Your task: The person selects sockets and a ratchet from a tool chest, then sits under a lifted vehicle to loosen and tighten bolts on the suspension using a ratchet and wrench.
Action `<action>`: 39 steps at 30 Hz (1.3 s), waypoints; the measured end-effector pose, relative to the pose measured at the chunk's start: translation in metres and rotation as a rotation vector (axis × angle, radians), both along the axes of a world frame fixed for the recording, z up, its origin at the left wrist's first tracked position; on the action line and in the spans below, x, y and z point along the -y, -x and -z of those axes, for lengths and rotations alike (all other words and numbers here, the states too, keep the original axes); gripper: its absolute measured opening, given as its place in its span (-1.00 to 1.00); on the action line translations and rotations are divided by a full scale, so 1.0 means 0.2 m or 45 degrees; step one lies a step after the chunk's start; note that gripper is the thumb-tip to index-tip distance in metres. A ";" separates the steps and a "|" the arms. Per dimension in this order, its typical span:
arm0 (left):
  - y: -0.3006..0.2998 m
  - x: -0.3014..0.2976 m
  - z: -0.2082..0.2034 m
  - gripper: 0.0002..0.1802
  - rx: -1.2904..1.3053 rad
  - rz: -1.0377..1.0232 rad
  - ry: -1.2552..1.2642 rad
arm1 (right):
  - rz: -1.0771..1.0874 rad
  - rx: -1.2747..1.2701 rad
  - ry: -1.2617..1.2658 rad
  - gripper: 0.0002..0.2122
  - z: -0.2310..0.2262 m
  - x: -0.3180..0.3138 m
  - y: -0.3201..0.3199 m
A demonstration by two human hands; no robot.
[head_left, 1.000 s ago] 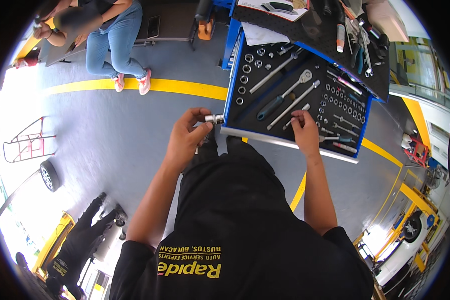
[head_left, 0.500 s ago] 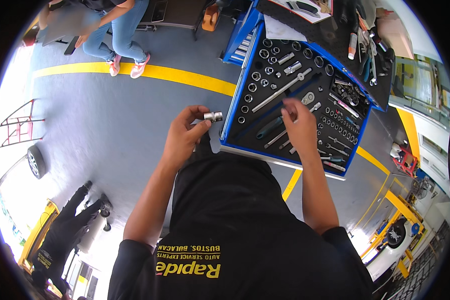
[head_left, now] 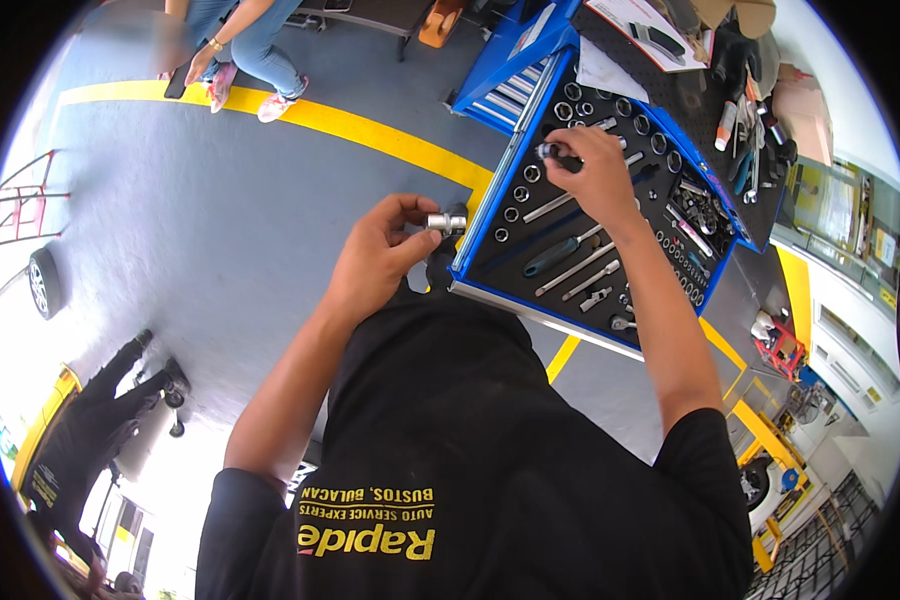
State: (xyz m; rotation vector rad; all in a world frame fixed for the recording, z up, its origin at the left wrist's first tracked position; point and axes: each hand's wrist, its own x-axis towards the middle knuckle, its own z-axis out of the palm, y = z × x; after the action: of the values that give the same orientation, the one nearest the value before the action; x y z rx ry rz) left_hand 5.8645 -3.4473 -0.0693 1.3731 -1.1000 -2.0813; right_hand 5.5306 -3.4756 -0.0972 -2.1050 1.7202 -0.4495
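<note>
Silver socket (head_left: 444,223): gripped by the left hand (head_left: 392,246), thumb against fingers, lying sideways with its free end aimed toward the right hand, outside the drawer's near side edge. Good hold, I'd say: pinch on the barrel; keep it firm, since there's only floor (head_left: 370,150) under it. Right hand (head_left: 598,172) is closed too, fingertips around a shiny-and-dark piece (head_left: 567,162), probably another socket; can't tell if it's clear of the liner. Best to handle that one straight up or down, fingers on its sides, so neighbours don't get knocked. Just below the right hand, a column of sockets (head_left: 522,194); big sockets (head_left: 658,143) sit beyond its knuckles, so care needed both sides. Between the hands and nearer the body, a blue-handled wrench (head_left: 544,261) and a metal bar (head_left: 574,272). Right forearm crosses over the drawer (head_left: 590,337); keep the wrist raised so it drags nothing. Beyond the right hand, cabinet top with pliers (head_left: 743,172) and other tools, well apart.
</note>
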 end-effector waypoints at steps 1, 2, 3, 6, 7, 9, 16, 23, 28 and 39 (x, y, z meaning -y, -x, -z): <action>0.00 0.00 0.00 -0.64 0.009 0.014 0.006 | 0.059 -0.004 0.033 -0.76 -0.04 -0.01 0.00; 0.01 0.00 0.00 -0.64 0.005 0.001 -0.009 | 0.144 0.199 -0.055 -0.75 -0.09 -0.02 -0.01; 0.02 0.00 0.00 -0.64 -0.003 -0.004 -0.020 | 0.239 0.396 -0.142 -0.73 -0.16 -0.03 -0.02; 0.05 0.04 0.02 -0.64 -0.015 0.012 -0.032 | 0.338 0.821 -0.271 -0.69 -0.27 -0.10 0.01; 0.06 0.05 0.02 -0.64 -0.013 0.023 -0.036 | 0.350 0.922 -0.277 -0.69 -0.32 -0.11 -0.02; 0.10 0.07 0.04 -0.63 -0.010 0.059 -0.004 | 0.379 1.063 -0.287 -0.73 -0.41 -0.14 -0.05; 0.23 0.11 0.04 -0.63 0.000 0.160 0.059 | 0.579 1.149 -0.431 -0.77 -0.51 -0.20 -0.04; 0.26 0.09 0.04 -0.59 0.008 0.184 0.050 | 0.580 1.174 -0.397 -0.78 -0.52 -0.25 -0.03; 0.30 0.07 0.05 -0.61 0.014 0.183 0.087 | 0.546 1.237 -0.370 -0.77 -0.51 -0.28 0.00; 0.31 0.02 0.02 -0.64 0.047 0.126 0.043 | 0.512 0.644 -0.268 -0.76 -0.14 -0.22 0.05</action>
State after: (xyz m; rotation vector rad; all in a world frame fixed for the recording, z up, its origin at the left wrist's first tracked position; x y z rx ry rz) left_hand 5.8015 -3.4512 -0.0725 1.3716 -1.2364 -2.1036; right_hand 5.5211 -3.4325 -0.0683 -1.3452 1.7749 -0.7963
